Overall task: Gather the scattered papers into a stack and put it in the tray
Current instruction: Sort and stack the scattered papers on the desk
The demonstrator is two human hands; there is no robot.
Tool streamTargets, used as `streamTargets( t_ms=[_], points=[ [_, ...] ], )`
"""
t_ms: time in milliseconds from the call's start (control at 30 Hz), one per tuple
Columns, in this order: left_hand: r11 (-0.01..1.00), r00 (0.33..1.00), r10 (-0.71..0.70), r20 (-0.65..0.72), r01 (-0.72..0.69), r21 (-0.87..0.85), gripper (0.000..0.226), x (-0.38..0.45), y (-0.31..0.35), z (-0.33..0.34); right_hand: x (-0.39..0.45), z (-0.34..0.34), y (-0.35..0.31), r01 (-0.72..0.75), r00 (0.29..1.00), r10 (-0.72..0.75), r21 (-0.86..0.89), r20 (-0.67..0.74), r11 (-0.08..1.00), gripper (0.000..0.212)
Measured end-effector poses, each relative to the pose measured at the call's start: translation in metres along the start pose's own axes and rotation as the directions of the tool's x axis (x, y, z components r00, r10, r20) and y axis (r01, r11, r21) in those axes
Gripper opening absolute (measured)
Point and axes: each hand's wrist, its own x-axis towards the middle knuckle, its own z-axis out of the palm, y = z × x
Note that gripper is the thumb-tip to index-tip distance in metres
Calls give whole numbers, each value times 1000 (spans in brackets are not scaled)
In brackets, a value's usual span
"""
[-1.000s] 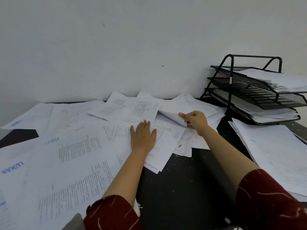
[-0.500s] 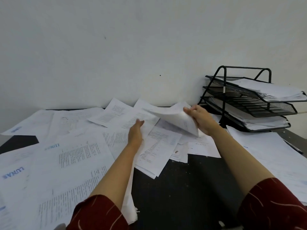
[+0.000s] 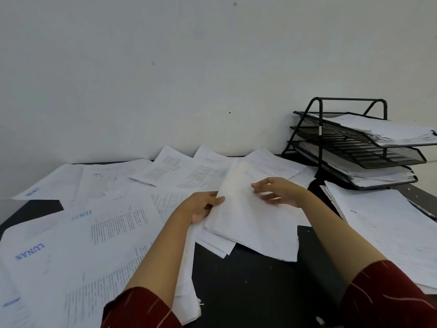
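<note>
A second ago the left hand [image 3: 201,208] lay flat on the papers [image 3: 113,235] and the right hand [image 3: 280,191] was pinching up a sheet's corner; now both hands are at one blank-faced bundle [image 3: 250,216], which has come over face down in the middle of the counter [image 3: 248,287]. The left thumb lies along the bundle's left edge with the fingers tucked beneath it, so that hand holds the bundle. The right hand hovers at the upper right of the bundle with its fingers spread wide and relaxed, the tips just touching the paper or a hair above it; I cannot tell which. The bundle's near corner juts out over bare dark counter, and it lies atop a few more sheets whose corners peek out below it. Printed papers still cover the whole left side up to the wall [image 3: 165,79], some running off the near edge. Another pile [image 3: 383,230] sits at the right edge, just in front of the black three-tier tray [image 3: 369,157], which stands in the far right corner; its top and bottom tiers carry paper, the middle one looks bare. The widest bare stretch of counter runs between the two forearms.
</note>
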Motion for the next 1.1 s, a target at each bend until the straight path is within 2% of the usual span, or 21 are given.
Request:
streamTargets(
  t_ms=[100,167,233,267,300,367,500,567,733,833,867,1033,1100],
  points=[
    [1000,995,-4,100,4,-1,43,-3,-3,7,12,9,8,68,980,-64,14,-189,998,47],
    [1000,989,-17,145,13,25,45,-7,-4,12,21,13,12,41,929,-58,-54,-366,998,47],
    [1000,984,-4,180,0,26,47,-9,-5,13,23,13,14,-171,832,33,-200,-553,965,61],
    [1000,981,12,191,-14,12,50,-9,-6,12,22,12,15,-290,795,104,-224,-598,931,73],
    [999,980,32,199,-30,-11,53,-9,-8,11,20,11,16,-375,770,165,-227,-616,899,86],
    [994,977,77,201,-59,-94,56,-6,-12,8,19,5,20,-434,758,224,-218,-612,874,99],
    [969,965,153,214,-104,-225,58,-3,-19,3,25,-8,29,-295,775,169,-112,-608,949,90],
    [964,966,145,213,-89,-252,51,-6,-21,1,23,-10,28,-280,775,139,-137,-617,950,79],
    [968,943,97,320,-15,-249,49,-16,-12,7,14,-3,20,-114,763,-20,-165,-646,980,33],
    [961,964,87,253,-15,-276,60,-13,-4,9,10,-1,18,141,740,-157,-78,-654,987,30],
    [959,970,93,223,-28,-281,59,-10,-3,8,10,0,18,180,728,-177,-65,-663,981,31],
    [960,994,103,43,-88,-267,43,-1,-10,6,11,6,27,180,668,-198,-102,-718,978,23],
    [945,995,99,-26,-102,-309,40,2,-17,5,12,9,35,216,638,-189,-63,-747,974,19]
  ],
)
